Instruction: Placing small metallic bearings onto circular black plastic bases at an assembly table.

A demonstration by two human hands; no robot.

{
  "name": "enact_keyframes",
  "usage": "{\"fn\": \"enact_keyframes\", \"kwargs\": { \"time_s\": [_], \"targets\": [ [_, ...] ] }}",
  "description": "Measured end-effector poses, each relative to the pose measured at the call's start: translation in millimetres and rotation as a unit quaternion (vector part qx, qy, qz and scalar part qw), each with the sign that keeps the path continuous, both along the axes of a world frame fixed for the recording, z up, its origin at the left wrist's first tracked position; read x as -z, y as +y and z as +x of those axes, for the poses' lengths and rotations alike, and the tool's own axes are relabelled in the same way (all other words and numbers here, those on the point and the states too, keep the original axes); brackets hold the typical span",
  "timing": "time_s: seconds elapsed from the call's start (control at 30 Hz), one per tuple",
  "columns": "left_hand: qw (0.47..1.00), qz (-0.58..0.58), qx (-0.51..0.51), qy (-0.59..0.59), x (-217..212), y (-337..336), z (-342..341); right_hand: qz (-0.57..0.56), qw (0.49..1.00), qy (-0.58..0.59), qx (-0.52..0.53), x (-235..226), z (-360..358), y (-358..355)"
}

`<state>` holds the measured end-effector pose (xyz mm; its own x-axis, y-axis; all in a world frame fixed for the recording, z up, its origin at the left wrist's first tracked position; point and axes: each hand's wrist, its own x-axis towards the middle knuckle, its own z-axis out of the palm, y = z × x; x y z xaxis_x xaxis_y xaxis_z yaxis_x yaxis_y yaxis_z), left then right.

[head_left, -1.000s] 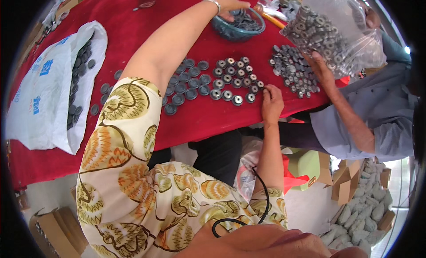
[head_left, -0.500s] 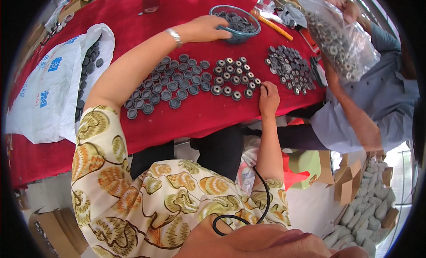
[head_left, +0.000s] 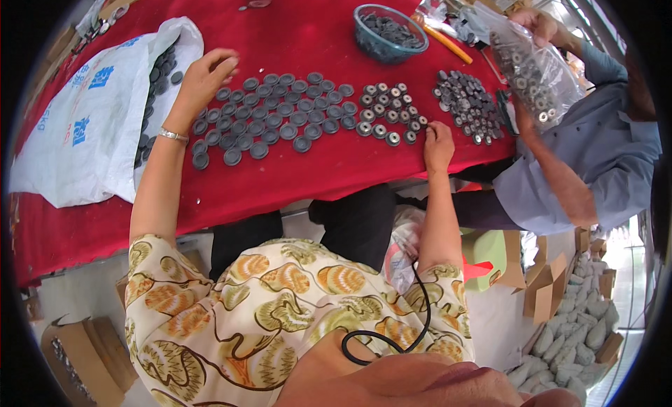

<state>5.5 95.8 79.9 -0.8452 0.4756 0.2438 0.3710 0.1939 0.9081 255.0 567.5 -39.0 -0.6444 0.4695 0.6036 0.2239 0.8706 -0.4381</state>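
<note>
left hand (head_left: 208, 76): hung at ten o'clock, half-curled; grip couldn't be told
right hand (head_left: 439, 149): was beside metal-centred wheels (head_left: 393, 117), one o'clock; grip unclear
dark discs (head_left: 285, 109): lay at eleven, on red counter (head_left: 301, 43)

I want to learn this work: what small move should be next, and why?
Perhaps lower the left grip to the nearest dark disc: it is close by with nothing visible inside, while the right grip is at the metal-centred wheels.
</note>
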Motion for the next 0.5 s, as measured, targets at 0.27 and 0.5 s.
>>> {"fn": "enact_keyframes", "kwargs": {
  "time_s": [0.27, 0.5],
  "targets": [
    [0.876, 0.167, 0.417, 0.175, -115, 9, 132, 0.041, 0.999, 0.003, -0.022, 8, -1, 9],
    [0.827, 0.156, 0.471, 0.265, -148, 21, 157, 0.036, 0.999, 0.001, -0.01, 11, -2, 12]
  ]
}}
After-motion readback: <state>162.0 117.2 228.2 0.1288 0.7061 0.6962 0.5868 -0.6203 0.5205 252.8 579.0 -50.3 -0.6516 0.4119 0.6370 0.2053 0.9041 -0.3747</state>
